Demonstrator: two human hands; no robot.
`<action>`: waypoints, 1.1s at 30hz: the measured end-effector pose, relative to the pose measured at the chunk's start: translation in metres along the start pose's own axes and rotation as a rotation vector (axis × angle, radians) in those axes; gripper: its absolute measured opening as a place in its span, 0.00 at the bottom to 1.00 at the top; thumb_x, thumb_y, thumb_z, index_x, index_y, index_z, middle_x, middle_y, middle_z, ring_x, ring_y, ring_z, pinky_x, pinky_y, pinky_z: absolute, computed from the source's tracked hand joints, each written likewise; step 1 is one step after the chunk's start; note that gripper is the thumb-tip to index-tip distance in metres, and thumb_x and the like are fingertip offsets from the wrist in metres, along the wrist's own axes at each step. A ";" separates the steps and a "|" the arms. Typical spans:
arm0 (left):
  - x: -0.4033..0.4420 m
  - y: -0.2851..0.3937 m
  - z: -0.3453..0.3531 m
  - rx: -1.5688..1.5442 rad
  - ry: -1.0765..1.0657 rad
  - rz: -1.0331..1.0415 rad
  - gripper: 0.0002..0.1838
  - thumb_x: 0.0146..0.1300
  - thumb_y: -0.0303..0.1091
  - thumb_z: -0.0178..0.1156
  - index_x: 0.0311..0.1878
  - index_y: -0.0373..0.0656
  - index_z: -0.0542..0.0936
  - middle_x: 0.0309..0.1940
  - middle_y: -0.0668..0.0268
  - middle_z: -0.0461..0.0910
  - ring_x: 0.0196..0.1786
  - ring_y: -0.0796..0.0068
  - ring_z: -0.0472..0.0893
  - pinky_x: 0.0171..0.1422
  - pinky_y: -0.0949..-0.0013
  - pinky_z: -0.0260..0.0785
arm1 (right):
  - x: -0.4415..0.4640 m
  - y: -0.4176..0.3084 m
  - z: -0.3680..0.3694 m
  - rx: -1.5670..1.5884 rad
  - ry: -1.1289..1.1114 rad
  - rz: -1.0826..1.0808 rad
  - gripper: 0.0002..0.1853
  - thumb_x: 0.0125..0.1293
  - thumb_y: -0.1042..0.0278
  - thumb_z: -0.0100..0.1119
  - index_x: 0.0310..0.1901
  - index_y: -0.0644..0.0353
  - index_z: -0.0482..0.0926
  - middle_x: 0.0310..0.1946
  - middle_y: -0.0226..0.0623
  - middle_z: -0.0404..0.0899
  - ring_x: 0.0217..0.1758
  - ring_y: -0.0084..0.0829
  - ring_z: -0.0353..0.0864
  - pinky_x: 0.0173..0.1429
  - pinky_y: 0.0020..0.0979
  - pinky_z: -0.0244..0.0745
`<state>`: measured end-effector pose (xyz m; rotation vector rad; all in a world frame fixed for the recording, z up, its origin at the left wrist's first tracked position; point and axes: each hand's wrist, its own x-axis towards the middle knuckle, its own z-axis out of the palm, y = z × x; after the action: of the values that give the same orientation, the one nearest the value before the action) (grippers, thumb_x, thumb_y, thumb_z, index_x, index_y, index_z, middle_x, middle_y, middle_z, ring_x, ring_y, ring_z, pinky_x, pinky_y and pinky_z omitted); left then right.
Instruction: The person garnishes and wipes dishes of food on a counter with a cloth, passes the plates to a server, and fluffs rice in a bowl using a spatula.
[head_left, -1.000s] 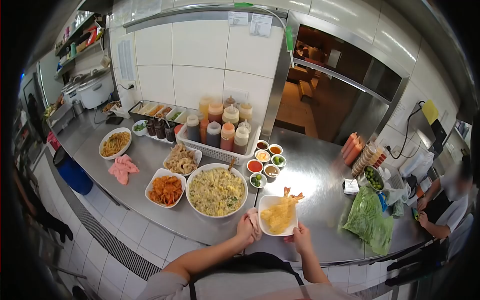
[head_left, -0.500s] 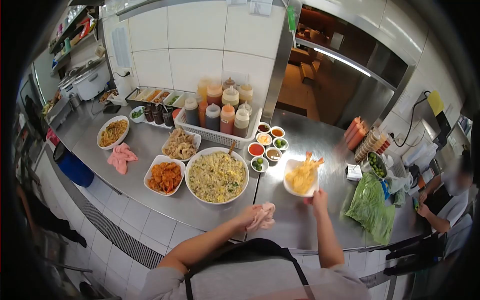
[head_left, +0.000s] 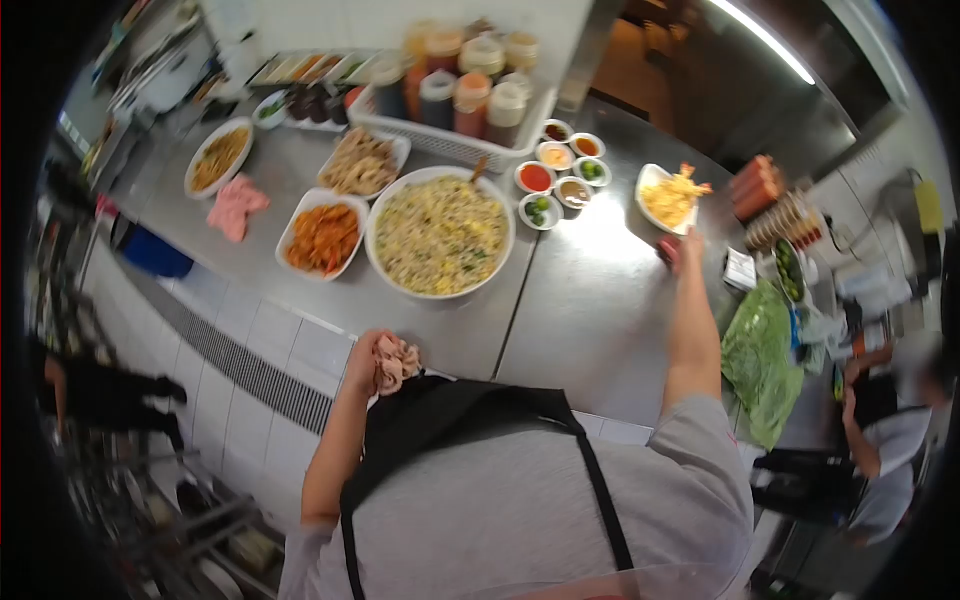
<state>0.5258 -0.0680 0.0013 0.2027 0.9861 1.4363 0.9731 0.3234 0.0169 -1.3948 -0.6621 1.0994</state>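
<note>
My left hand [head_left: 366, 366] is closed around a crumpled pink cloth [head_left: 399, 366], close to my apron at the counter's front edge. With my arm stretched forward, my right hand [head_left: 689, 250] grips the near rim of a white bowl [head_left: 655, 216] holding shrimp tempura [head_left: 672, 194]. The bowl is over the right part of the steel counter; whether its base touches the metal I cannot tell. Left of it, small sauce cups [head_left: 535, 178] stand in a cluster. A large bowl of fried rice [head_left: 440, 232] sits farther left, beside a bowl of orange-glazed pieces [head_left: 323, 239].
Behind the rice, a white basket [head_left: 440, 143] holds squeeze bottles. Fried pieces [head_left: 362, 163], noodles [head_left: 220, 158] and another pink cloth [head_left: 238, 205] are on the left. A green plastic bag [head_left: 762, 362] and red bottles [head_left: 754, 187] are on the right, near another person [head_left: 890, 420].
My right hand has carried the tempura bowl forward and to the right, away from me. My left hand has drawn back leftward with the cloth. The view has shifted with my head.
</note>
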 end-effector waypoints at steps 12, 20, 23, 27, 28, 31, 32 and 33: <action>0.032 0.083 -0.047 0.061 0.454 0.363 0.37 0.63 0.29 0.45 0.68 0.55 0.35 0.27 0.58 0.74 0.25 0.70 0.76 0.23 0.66 0.71 | -0.256 0.062 0.105 -0.297 -0.866 0.344 0.27 0.65 0.54 0.46 0.61 0.55 0.53 0.31 0.48 0.76 0.19 0.33 0.77 0.20 0.29 0.74; 0.062 0.079 -0.036 -0.098 0.311 0.544 0.30 0.62 0.25 0.42 0.65 0.54 0.44 0.43 0.52 0.72 0.32 0.61 0.78 0.27 0.62 0.75 | -0.316 0.080 0.141 -0.047 -0.832 0.303 0.26 0.65 0.71 0.40 0.63 0.50 0.46 0.35 0.50 0.75 0.26 0.38 0.80 0.23 0.31 0.77; 0.063 0.081 -0.043 -0.065 0.322 0.548 0.26 0.63 0.28 0.44 0.63 0.53 0.49 0.39 0.52 0.73 0.31 0.59 0.79 0.27 0.59 0.76 | -0.322 0.074 0.144 -0.079 -0.773 0.299 0.27 0.63 0.74 0.40 0.63 0.51 0.47 0.36 0.51 0.75 0.24 0.38 0.80 0.23 0.31 0.77; 0.050 0.084 -0.058 -0.019 0.256 0.424 0.24 0.63 0.30 0.44 0.61 0.52 0.51 0.37 0.52 0.73 0.31 0.57 0.79 0.26 0.58 0.76 | -0.333 0.076 0.121 -0.088 -0.723 0.276 0.25 0.62 0.75 0.40 0.61 0.55 0.51 0.34 0.50 0.76 0.23 0.37 0.80 0.22 0.30 0.78; 0.037 0.091 -0.053 0.029 0.261 0.347 0.24 0.63 0.30 0.44 0.61 0.51 0.51 0.36 0.53 0.73 0.31 0.57 0.79 0.26 0.58 0.76 | -0.333 0.077 0.111 -0.094 -0.707 0.271 0.24 0.62 0.75 0.40 0.61 0.56 0.52 0.32 0.49 0.77 0.22 0.36 0.80 0.22 0.30 0.78; 0.012 0.096 -0.051 0.148 0.189 0.211 0.27 0.61 0.26 0.43 0.63 0.50 0.50 0.42 0.51 0.72 0.37 0.55 0.79 0.31 0.57 0.77 | -0.331 0.074 0.075 -0.163 -0.659 0.257 0.24 0.62 0.75 0.41 0.61 0.59 0.53 0.31 0.47 0.77 0.22 0.34 0.80 0.21 0.29 0.77; 0.003 0.096 -0.047 0.171 0.164 0.196 0.29 0.60 0.25 0.43 0.64 0.50 0.50 0.44 0.50 0.72 0.38 0.55 0.79 0.33 0.57 0.77 | -0.331 0.074 0.059 -0.146 -0.624 0.278 0.26 0.61 0.75 0.42 0.61 0.58 0.53 0.30 0.47 0.77 0.21 0.33 0.80 0.21 0.29 0.77; -0.003 0.095 -0.044 0.190 0.135 0.190 0.30 0.59 0.24 0.43 0.65 0.50 0.49 0.46 0.50 0.71 0.39 0.54 0.79 0.34 0.58 0.78 | -0.329 0.072 0.044 -0.128 -0.593 0.288 0.27 0.60 0.75 0.44 0.61 0.57 0.53 0.29 0.47 0.78 0.20 0.33 0.79 0.20 0.29 0.77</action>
<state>0.4282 -0.0716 0.0380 0.3503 1.2424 1.5432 0.7886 0.0381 0.0293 -1.2959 -0.9845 1.7582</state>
